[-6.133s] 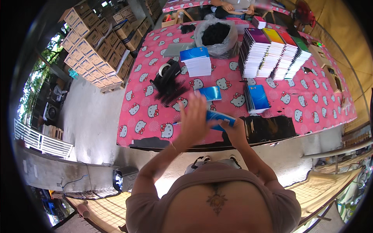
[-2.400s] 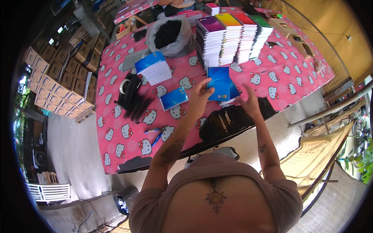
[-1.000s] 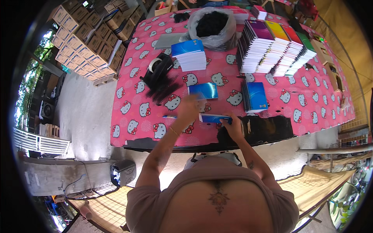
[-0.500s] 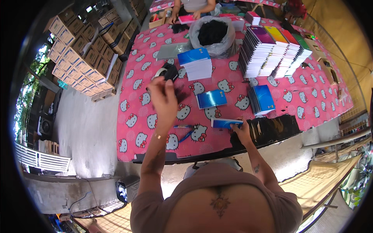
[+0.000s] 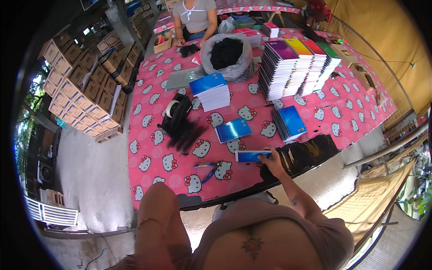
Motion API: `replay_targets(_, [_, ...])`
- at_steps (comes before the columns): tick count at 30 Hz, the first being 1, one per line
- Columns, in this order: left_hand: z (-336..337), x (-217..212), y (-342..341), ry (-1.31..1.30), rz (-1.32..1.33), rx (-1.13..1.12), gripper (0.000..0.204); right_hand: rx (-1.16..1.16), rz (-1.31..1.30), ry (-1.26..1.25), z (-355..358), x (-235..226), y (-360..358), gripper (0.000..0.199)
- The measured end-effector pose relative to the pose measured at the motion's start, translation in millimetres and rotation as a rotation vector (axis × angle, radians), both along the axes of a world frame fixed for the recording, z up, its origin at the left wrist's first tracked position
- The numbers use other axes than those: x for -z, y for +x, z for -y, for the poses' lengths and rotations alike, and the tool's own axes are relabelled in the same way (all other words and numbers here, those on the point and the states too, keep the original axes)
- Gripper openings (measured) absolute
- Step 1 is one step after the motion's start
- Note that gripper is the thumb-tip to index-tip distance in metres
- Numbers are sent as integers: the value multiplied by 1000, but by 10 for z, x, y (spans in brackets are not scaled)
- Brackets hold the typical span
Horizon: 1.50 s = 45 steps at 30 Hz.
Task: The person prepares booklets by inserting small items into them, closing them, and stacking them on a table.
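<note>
My right hand (image 5: 271, 163) grips a small blue notebook (image 5: 247, 156) by its right end, thumb on the cover, near the front edge of the table. Raised near me at the lower left is my left hand (image 5: 157, 195); its fingers are hidden, so what it holds, if anything, does not show. Beyond the gripped notebook lies another blue notebook (image 5: 233, 131). To its left, a bunch of black spiral binding coils (image 5: 188, 135) rests beside a black tape dispenser (image 5: 177, 110). Blue-handled pliers (image 5: 209, 171) lie left of my right hand.
Stacks stand beyond: unbound blue notebooks (image 5: 211, 95), bound blue notebooks (image 5: 290, 123) and tall multicoloured notebooks (image 5: 281, 67). A plastic bag (image 5: 247, 60) holds black coils. Across the table is another person (image 5: 195, 18). Stacked cartons (image 5: 85, 90) fill the left; the tablecloth (image 5: 153, 177) is torn at the front.
My left hand has come back from beside the tape dispenser toward my body. My right hand keeps hold of the notebook. The view has shifted, showing more of the person opposite.
</note>
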<state>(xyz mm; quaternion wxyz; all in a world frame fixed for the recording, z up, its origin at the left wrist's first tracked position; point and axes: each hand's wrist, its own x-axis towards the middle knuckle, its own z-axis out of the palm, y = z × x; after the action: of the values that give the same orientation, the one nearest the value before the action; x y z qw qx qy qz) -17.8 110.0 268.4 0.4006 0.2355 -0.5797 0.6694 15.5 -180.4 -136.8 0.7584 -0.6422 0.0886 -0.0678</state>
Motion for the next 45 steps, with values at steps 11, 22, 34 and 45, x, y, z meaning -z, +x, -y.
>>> replay_targets(11, [-142, -111, -31, 261, -55, 53, 22, -45, 1, 39, 8, 21, 17, 24])
replay_targets(22, [-44, -122, -94, 289, -95, 211, 20, -40, 35, -9, 7, 178, 73, 27])
replay_targets(34, [-273, 960, -92, 181, -731, 1293, 18, -85, 3, 25, 51, 125, -11, 25])
replay_targets(45, [903, 3986, 615, 633, -2408, 183, 51, -156, 24, -50, 79, 61, -57, 25])
